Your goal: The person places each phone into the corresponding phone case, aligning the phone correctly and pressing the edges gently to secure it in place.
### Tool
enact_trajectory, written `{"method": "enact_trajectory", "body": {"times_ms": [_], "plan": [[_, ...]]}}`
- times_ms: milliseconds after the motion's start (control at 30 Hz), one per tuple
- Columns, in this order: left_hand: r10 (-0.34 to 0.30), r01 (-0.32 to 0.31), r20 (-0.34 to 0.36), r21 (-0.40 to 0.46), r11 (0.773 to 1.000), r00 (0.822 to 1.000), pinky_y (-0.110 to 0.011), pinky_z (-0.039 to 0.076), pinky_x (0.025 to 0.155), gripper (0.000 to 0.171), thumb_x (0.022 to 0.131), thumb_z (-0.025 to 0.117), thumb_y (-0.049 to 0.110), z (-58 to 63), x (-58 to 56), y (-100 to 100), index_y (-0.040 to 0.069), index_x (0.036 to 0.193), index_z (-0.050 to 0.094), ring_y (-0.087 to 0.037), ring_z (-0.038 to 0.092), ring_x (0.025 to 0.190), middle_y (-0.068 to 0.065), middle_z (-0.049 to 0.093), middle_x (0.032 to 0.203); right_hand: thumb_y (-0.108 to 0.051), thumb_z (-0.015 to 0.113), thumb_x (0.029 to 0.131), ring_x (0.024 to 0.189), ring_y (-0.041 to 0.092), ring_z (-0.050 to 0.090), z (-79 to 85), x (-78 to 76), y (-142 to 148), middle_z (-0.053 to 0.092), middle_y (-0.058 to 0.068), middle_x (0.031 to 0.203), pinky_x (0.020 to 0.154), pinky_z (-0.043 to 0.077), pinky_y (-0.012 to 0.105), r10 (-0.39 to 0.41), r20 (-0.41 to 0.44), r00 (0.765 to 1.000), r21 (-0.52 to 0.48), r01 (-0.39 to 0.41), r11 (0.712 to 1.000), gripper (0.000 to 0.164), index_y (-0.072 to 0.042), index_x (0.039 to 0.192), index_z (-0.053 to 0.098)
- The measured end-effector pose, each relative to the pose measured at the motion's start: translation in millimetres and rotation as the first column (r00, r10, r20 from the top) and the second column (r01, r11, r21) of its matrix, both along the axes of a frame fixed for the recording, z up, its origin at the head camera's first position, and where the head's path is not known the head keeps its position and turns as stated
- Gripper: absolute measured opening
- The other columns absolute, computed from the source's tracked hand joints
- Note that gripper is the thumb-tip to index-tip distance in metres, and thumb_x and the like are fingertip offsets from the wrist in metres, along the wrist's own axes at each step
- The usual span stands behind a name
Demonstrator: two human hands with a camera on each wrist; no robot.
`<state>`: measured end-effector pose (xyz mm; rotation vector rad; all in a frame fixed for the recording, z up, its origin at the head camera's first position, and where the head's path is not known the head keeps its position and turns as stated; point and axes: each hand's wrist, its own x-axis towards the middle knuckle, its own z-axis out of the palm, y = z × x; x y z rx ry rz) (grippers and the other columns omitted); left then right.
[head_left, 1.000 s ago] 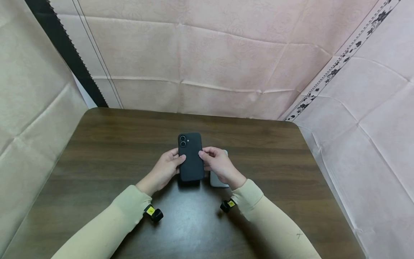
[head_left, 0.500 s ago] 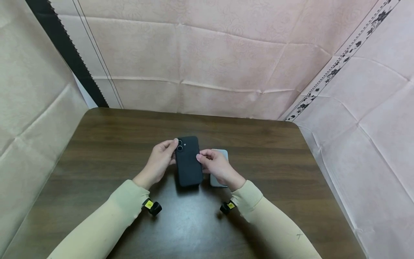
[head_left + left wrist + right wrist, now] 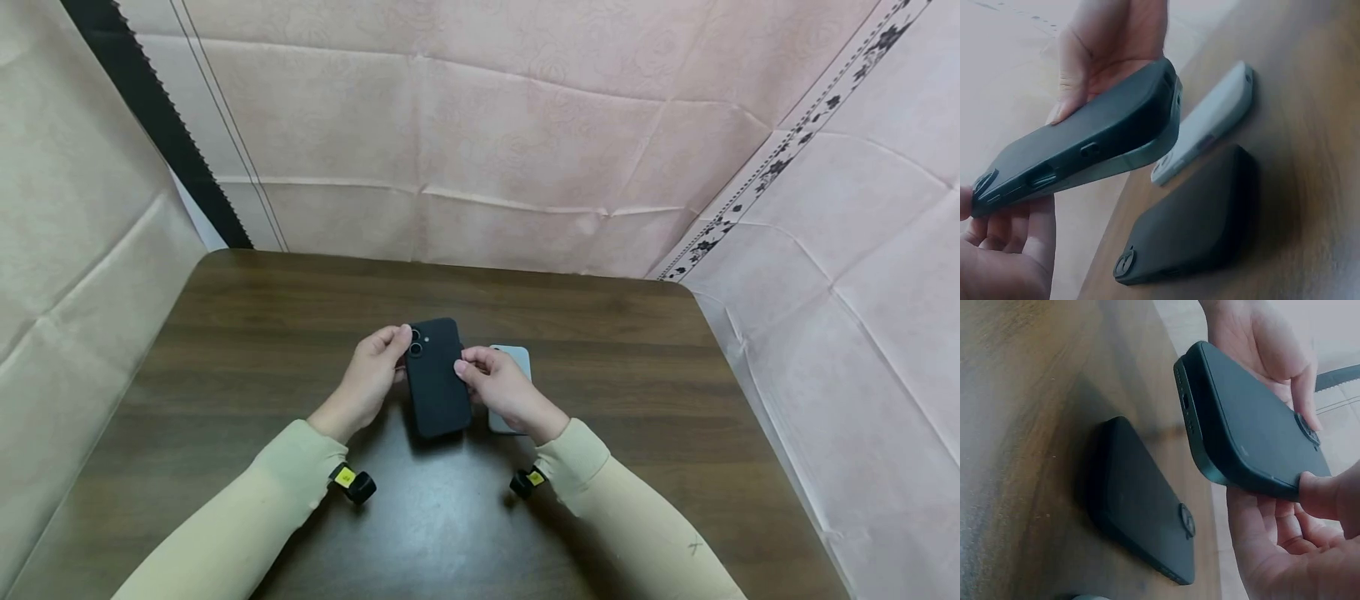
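Note:
A smartphone [image 3: 1163, 147] in a black phone case [image 3: 433, 379] is held up over the table. At the bottom end the case stands off the dark green phone, leaving a gap seen in both wrist views; the camera end still sits inside it. My left hand [image 3: 367, 371] grips the upper left corner, thumb by the camera rings and fingers underneath. My right hand [image 3: 506, 387] pinches the right long edge, thumb on the case back. Beneath lies another black phone-shaped thing [image 3: 1141, 500] with a camera ring, mostly hidden in the head view.
A light blue phone [image 3: 1213, 119] lies on the wooden table [image 3: 600, 367] to the right, partly covered by my right hand in the head view. Pale cloth [image 3: 525, 150] hangs behind the table and along its sides.
My left hand has slid up from the left edge to the camera corner. Phone and case have shifted slightly left and toward me, with a small tilt. My right hand has barely moved.

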<state>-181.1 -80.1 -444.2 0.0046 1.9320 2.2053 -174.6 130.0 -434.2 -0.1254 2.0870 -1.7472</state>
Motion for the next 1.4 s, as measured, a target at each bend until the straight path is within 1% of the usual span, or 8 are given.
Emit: {"method": "enact_trajectory", "body": {"times_ms": [200, 300, 433, 567, 733, 967, 1200, 1400], "plan": [[-0.016, 0.014, 0.052, 0.046, 0.999, 0.999, -0.032, 0.053, 0.081, 0.049, 0.097, 0.048, 0.051, -1.3, 0.3, -0.1, 0.004, 0.11, 0.057, -0.019, 0.061, 0.098, -0.01, 0.063, 0.109, -0.016, 0.054, 0.101, 0.086, 0.023, 0.066, 0.4, 0.3, 0.8, 0.064, 0.013, 0.102, 0.08, 0.054, 0.047, 0.029, 0.005, 1.0, -0.011, -0.029, 1.0, 0.024, -0.001, 0.118, 0.058], [-0.032, 0.027, 0.077, 0.057, 0.998, 0.997, -0.032, 0.053, 0.083, 0.051, 0.097, 0.049, 0.05, -1.7, 0.9, 1.1, 0.004, 0.116, 0.057, -0.019, 0.062, 0.102, -0.012, 0.063, 0.115, -0.017, 0.054, 0.101, 0.086, 0.021, 0.065, -0.7, -0.7, 1.2, 0.063, 0.011, 0.102, 0.079, 0.055, 0.045, 0.009, 0.016, 1.0, -0.012, -0.009, 1.0, 0.025, -0.001, 0.119, 0.058], [-0.048, 0.041, 0.09, 0.075, 0.996, 0.995, -0.034, 0.053, 0.085, 0.046, 0.099, 0.051, 0.042, -2.2, 1.0, 1.7, 0.001, 0.12, 0.054, -0.021, 0.063, 0.103, -0.014, 0.062, 0.119, -0.017, 0.054, 0.101, 0.087, 0.02, 0.064, -1.7, -2.6, 2.0, 0.062, 0.011, 0.101, 0.079, 0.054, 0.043, -0.017, 0.021, 1.0, -0.028, 0.017, 0.999, 0.025, 0.0, 0.119, 0.059], [-0.079, 0.077, 0.096, 0.021, 0.997, 0.992, -0.035, 0.053, 0.086, 0.041, 0.099, 0.054, 0.036, -3.3, 2.2, 1.6, 0.002, 0.121, 0.054, -0.021, 0.064, 0.101, -0.013, 0.065, 0.118, -0.017, 0.053, 0.101, 0.088, 0.021, 0.065, -0.6, -3.6, 2.3, 0.063, 0.012, 0.101, 0.079, 0.055, 0.043, -0.038, 0.02, 0.999, -0.043, 0.038, 0.998, 0.024, 0.0, 0.117, 0.059], [-0.106, 0.113, 0.095, -0.07, 0.991, 0.99, -0.037, 0.054, 0.084, 0.04, 0.1, 0.054, 0.035, -7.5, 4.4, 4.3, 0.001, 0.12, 0.056, -0.021, 0.065, 0.098, -0.012, 0.068, 0.113, -0.019, 0.052, 0.101, 0.088, 0.022, 0.065, 4.6, -4.1, 1.7, 0.064, 0.013, 0.103, 0.076, 0.056, 0.038, -0.076, 0.017, 0.997, -0.036, 0.077, 0.996, 0.025, -0.001, 0.117, 0.059], [-0.098, 0.108, 0.101, -0.093, 0.99, 0.99, -0.037, 0.054, 0.085, 0.037, 0.1, 0.055, 0.034, -9.8, 5.1, 4.9, 0.001, 0.118, 0.057, -0.021, 0.066, 0.096, -0.013, 0.069, 0.11, -0.019, 0.054, 0.101, 0.089, 0.022, 0.066, 0.2, -3.3, 1.3, 0.065, 0.013, 0.104, 0.077, 0.056, 0.038, -0.092, 0.029, 0.995, -0.029, 0.093, 0.995, 0.026, 0.0, 0.117, 0.061], [-0.085, 0.09, 0.089, -0.059, 0.994, 0.992, -0.035, 0.055, 0.081, 0.032, 0.101, 0.053, 0.029, -8.5, 7.7, 5.6, 0.0, 0.114, 0.056, -0.021, 0.067, 0.094, -0.014, 0.069, 0.108, -0.021, 0.054, 0.1, 0.089, 0.021, 0.066, 1.8, -3.6, 2.3, 0.065, 0.013, 0.105, 0.077, 0.056, 0.039, -0.066, 0.045, 0.997, -0.041, 0.068, 0.997, 0.029, 0.0, 0.119, 0.06], [-0.052, 0.058, 0.07, -0.079, 0.995, 0.996, -0.034, 0.053, 0.078, 0.03, 0.101, 0.053, 0.029, -9.6, 8.7, 4.1, 0.001, 0.11, 0.057, -0.019, 0.064, 0.086, -0.011, 0.069, 0.102, -0.024, 0.055, 0.1, 0.094, 0.022, 0.064, 3.1, -4.0, 2.4, 0.065, 0.011, 0.107, 0.078, 0.055, 0.04, -0.045, 0.05, 0.998, -0.055, 0.048, 0.997, 0.032, -0.002, 0.123, 0.058]]}}
